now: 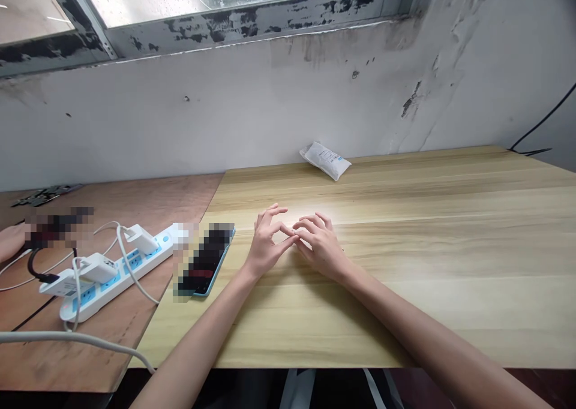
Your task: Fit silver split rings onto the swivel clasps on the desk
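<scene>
My left hand [265, 244] and my right hand [320, 244] rest together on the light wooden table [427, 265], near its middle. The left thumb and forefinger pinch at a finger of the right hand, and a tiny shiny spot shows there; I cannot make out what it is. The other left fingers are spread upward. My right hand lies palm down with its fingers bent and apart, holding nothing. A phone [207, 259] with a blue edge lies just left of my left hand.
A white power strip [112, 271] with plugged-in chargers and cables sits on the brown table [148, 199] at left. Another person's hand [9, 241] shows at the far left edge. A white packet [324, 159] lies against the wall. A black cable [540, 124] hangs at far right.
</scene>
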### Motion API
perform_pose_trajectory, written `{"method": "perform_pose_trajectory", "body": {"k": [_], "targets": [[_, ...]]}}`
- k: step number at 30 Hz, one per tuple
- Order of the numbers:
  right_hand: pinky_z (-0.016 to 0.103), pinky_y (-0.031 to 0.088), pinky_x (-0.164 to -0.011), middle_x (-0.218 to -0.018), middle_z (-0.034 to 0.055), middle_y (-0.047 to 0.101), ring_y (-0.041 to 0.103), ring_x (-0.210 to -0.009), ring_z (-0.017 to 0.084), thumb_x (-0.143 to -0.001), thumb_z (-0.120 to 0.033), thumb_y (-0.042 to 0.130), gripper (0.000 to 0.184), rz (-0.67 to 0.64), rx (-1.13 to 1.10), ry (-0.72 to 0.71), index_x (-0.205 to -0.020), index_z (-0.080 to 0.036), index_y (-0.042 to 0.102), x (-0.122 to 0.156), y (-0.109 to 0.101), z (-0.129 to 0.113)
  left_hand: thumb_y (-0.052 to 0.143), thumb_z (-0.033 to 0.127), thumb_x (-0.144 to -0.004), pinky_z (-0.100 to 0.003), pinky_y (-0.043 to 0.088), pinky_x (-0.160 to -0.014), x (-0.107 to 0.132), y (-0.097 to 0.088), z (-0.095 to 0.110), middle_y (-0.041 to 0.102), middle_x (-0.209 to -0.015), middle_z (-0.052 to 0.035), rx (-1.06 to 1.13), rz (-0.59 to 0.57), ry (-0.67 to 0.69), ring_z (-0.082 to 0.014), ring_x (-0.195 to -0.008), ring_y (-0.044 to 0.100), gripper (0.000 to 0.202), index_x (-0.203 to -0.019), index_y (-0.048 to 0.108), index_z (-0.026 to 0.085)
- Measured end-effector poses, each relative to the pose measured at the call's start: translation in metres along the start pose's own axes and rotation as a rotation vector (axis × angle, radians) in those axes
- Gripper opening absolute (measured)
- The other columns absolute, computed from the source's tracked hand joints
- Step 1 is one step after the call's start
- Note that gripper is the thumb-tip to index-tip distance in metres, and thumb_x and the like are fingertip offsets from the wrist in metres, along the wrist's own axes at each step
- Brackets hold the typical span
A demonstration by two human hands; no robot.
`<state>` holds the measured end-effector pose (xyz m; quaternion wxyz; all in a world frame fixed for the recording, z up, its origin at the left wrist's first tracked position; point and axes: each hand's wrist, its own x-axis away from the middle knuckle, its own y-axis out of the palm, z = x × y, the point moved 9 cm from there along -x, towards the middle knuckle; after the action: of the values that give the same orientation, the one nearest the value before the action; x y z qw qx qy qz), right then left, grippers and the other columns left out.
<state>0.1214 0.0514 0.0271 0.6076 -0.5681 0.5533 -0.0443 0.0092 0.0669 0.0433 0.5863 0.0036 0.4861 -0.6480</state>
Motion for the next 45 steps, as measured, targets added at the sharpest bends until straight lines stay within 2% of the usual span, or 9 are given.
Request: {"method": "perform_pose_trajectory", "body": {"k": [4, 7, 21, 26, 30, 35, 37, 42, 45], "targets": [[0.049, 0.032, -0.107, -0.119, 0.0049, 0.067, 0.05, -0.122, 0.025, -0.096, -0.024, 0.05, 0.02, 0.0, 0.008, -0.041, -0.092, -0.025, 0.069, 0.0, -0.003, -0.002, 0.075, 0.031, -0.079, -0.05, 0.035, -0.112, -0.002, 0.001, -0.019, 0.057, -0.132, -0.0049, 0.123, -0.043, -0.122, -0.0256, -0.136, 0.04, 0.013, -0.087, 0.068, 0.024], [0.049, 0.031, -0.107, -0.122, 0.0044, 0.066, 0.049, -0.125, 0.025, -0.097, -0.025, 0.05, 0.019, 0.01, 0.016, -0.062, -0.094, -0.026, 0.069, 0.001, -0.002, -0.002, 0.075, 0.033, -0.079, -0.049, 0.034, -0.113, -0.002, 0.005, -0.027, 0.058, -0.132, -0.0039, 0.184, -0.103, -0.176, -0.0247, -0.135, 0.042, 0.01, -0.085, 0.071, 0.026], [0.043, 0.038, -0.099, -0.116, 0.0054, 0.067, 0.053, -0.117, 0.023, -0.096, -0.028, 0.055, 0.016, 0.023, -0.148, -0.025, -0.098, -0.027, 0.071, 0.0, -0.003, 0.004, 0.07, 0.039, -0.082, -0.046, 0.039, -0.11, 0.0, 0.013, -0.036, 0.06, -0.132, -0.0053, 0.391, -0.157, -0.224, -0.0244, -0.13, 0.05, 0.014, -0.084, 0.074, 0.026], [0.045, 0.038, -0.1, -0.112, 0.0063, 0.066, 0.053, -0.116, 0.024, -0.094, -0.029, 0.056, 0.016, -0.104, -0.351, 0.027, -0.09, -0.025, 0.071, -0.003, -0.005, 0.013, 0.067, 0.037, -0.085, -0.047, 0.037, -0.11, -0.003, 0.007, -0.036, 0.058, -0.135, -0.0051, 0.346, -0.156, -0.247, -0.0248, -0.129, 0.051, 0.014, -0.081, 0.073, 0.024], [0.046, 0.04, -0.099, -0.115, 0.0079, 0.063, 0.054, -0.114, 0.024, -0.095, -0.033, 0.052, 0.022, -0.162, -0.506, 0.136, -0.088, -0.023, 0.07, -0.005, -0.012, 0.032, 0.066, 0.033, -0.086, -0.048, 0.038, -0.11, -0.006, 0.0, -0.027, 0.058, -0.134, -0.0047, 0.176, -0.132, -0.148, -0.0244, -0.129, 0.051, 0.012, -0.08, 0.072, 0.024], [0.044, 0.039, -0.099, -0.107, 0.0071, 0.066, 0.054, -0.112, 0.024, -0.092, -0.03, 0.055, 0.021, -0.192, -0.531, 0.218, -0.08, -0.022, 0.069, -0.004, -0.004, 0.045, 0.06, 0.026, -0.09, -0.055, 0.022, -0.117, -0.002, 0.004, 0.01, 0.062, -0.129, -0.0026, -0.314, -0.089, 0.241, -0.026, -0.133, 0.045, 0.016, -0.078, 0.07, 0.025], [0.044, 0.038, -0.1, -0.104, 0.0066, 0.067, 0.053, -0.114, 0.025, -0.09, -0.031, 0.057, 0.019, -0.206, -0.537, 0.25, -0.079, -0.022, 0.069, -0.003, 0.002, 0.047, 0.058, 0.024, -0.092, -0.054, 0.019, -0.117, 0.001, 0.008, 0.017, 0.063, -0.127, -0.003, -0.418, -0.083, 0.324, -0.0253, -0.132, 0.047, 0.018, -0.078, 0.069, 0.024], [0.043, 0.038, -0.098, -0.104, 0.0075, 0.067, 0.054, -0.111, 0.024, -0.09, -0.031, 0.055, 0.021, -0.184, -0.567, 0.265, -0.079, -0.022, 0.07, -0.003, 0.002, 0.045, 0.062, 0.032, -0.089, -0.052, 0.029, -0.111, -0.001, 0.004, 0.003, 0.062, -0.128, -0.0049, -0.331, -0.071, 0.2, -0.0264, -0.131, 0.046, 0.01, -0.091, 0.07, 0.025], [0.042, 0.04, -0.096, -0.104, 0.0082, 0.066, 0.055, -0.108, 0.024, -0.09, -0.033, 0.055, 0.022, -0.154, -0.588, 0.275, -0.08, -0.021, 0.071, -0.004, 0.0, 0.044, 0.064, 0.03, -0.088, -0.051, 0.033, -0.108, -0.002, 0.004, -0.006, 0.062, -0.128, -0.0031, -0.219, -0.091, 0.128, -0.0268, -0.131, 0.044, 0.008, -0.09, 0.072, 0.028]]}}
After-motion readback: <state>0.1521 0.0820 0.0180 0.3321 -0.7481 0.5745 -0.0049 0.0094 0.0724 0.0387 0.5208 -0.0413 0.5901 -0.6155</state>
